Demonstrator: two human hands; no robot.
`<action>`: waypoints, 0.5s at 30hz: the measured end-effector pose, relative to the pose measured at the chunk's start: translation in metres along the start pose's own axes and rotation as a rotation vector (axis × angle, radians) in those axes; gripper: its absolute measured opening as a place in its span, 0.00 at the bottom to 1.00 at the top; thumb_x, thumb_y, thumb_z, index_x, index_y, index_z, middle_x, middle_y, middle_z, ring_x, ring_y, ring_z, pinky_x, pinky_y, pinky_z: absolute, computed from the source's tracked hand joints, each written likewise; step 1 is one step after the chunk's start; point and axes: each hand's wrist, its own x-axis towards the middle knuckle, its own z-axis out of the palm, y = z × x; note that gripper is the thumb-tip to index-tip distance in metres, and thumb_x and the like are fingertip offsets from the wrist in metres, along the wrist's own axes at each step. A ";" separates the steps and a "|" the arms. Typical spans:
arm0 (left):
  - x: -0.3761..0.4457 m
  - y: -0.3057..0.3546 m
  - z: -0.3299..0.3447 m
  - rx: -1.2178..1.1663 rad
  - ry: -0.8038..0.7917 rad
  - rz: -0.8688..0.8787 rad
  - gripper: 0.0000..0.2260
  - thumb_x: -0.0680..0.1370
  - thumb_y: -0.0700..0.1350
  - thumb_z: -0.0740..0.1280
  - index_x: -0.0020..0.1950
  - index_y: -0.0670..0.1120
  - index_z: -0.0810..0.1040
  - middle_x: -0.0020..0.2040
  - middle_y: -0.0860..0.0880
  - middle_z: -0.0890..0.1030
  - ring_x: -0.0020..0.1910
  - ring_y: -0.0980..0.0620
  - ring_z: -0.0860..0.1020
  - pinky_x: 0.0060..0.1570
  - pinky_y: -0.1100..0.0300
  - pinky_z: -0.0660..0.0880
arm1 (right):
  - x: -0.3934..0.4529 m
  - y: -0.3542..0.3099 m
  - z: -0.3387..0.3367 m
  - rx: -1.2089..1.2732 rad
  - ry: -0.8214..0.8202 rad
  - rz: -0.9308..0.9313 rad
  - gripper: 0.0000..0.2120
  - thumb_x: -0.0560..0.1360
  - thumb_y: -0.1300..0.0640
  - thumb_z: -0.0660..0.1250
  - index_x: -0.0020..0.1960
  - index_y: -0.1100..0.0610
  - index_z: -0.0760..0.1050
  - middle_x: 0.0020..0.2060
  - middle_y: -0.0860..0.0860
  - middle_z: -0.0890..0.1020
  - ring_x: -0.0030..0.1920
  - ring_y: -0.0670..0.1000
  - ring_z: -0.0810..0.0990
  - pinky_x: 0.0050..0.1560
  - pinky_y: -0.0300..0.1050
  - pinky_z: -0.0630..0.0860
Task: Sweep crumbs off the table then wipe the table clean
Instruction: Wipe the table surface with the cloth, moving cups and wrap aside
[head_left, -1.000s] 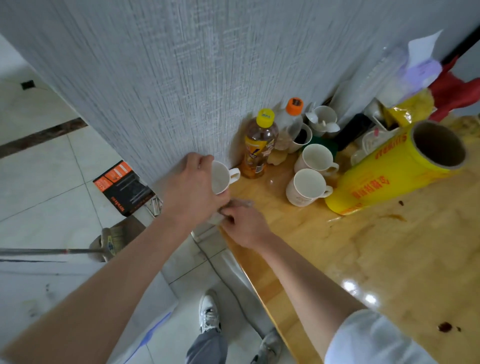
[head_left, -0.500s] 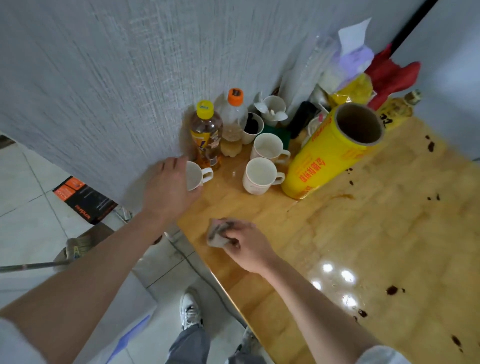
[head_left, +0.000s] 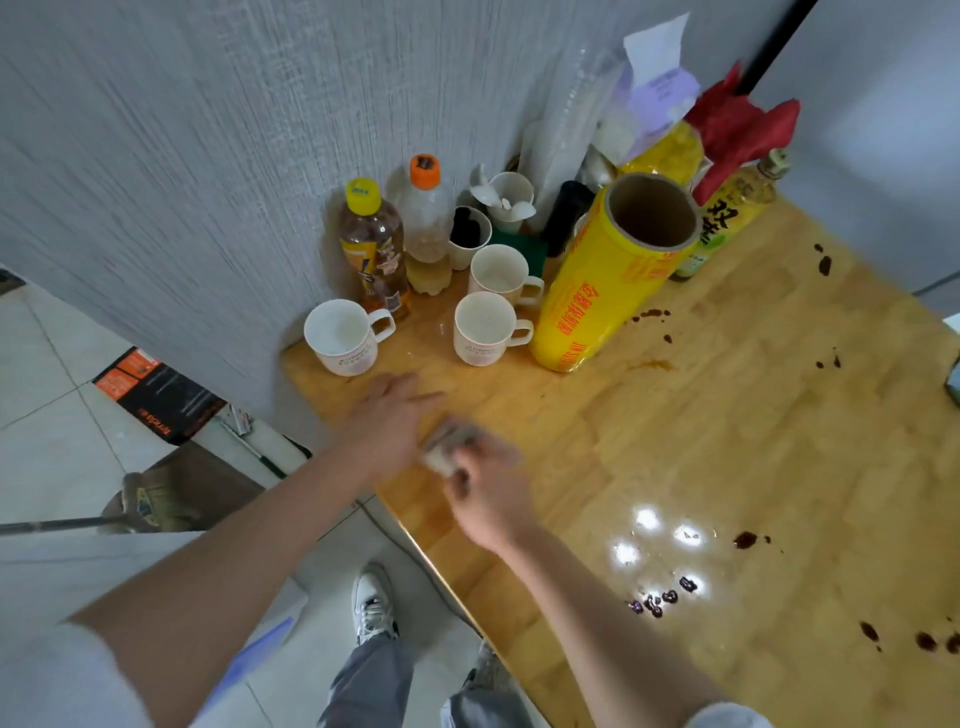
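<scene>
The wooden table (head_left: 701, 441) is glossy and carries dark brown spots (head_left: 660, 600) near its front right and far right. My right hand (head_left: 488, 493) grips a small crumpled grey-white cloth (head_left: 444, 447) against the tabletop near the left edge. My left hand (head_left: 387, 415) hovers just left of the cloth with its fingers stretched out flat, holding nothing; it is motion-blurred. A white mug (head_left: 340, 335) stands free at the table's far left corner, beyond my left hand.
Two more white mugs (head_left: 485, 327), two drink bottles (head_left: 374, 244), a big yellow film roll (head_left: 610, 275), cups and bags crowd the corner by the grey wall. A broom (head_left: 135, 506) and a black box (head_left: 156, 395) lie on the tiled floor at left.
My left hand let go of the white mug and came down beside the cloth. My right hand with the cloth slid a little further onto the table.
</scene>
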 end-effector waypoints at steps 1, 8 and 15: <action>0.003 0.003 0.002 0.031 -0.061 0.010 0.32 0.81 0.44 0.63 0.81 0.59 0.53 0.81 0.45 0.49 0.79 0.41 0.49 0.75 0.46 0.61 | -0.011 -0.003 0.002 -0.003 -0.134 -0.124 0.11 0.75 0.54 0.61 0.50 0.53 0.82 0.53 0.50 0.84 0.38 0.49 0.81 0.37 0.43 0.79; 0.015 0.016 -0.020 0.122 -0.356 0.009 0.32 0.83 0.39 0.55 0.81 0.56 0.42 0.81 0.39 0.40 0.80 0.41 0.38 0.78 0.45 0.46 | -0.017 0.136 -0.101 0.067 0.284 0.561 0.09 0.75 0.58 0.59 0.49 0.51 0.77 0.33 0.51 0.83 0.27 0.52 0.81 0.27 0.52 0.80; 0.020 0.001 -0.025 -0.189 -0.350 -0.072 0.26 0.84 0.39 0.53 0.81 0.56 0.54 0.82 0.46 0.41 0.81 0.43 0.44 0.78 0.46 0.49 | 0.002 0.012 -0.010 -0.019 0.092 0.199 0.12 0.77 0.63 0.64 0.58 0.57 0.80 0.64 0.57 0.78 0.65 0.57 0.76 0.64 0.52 0.76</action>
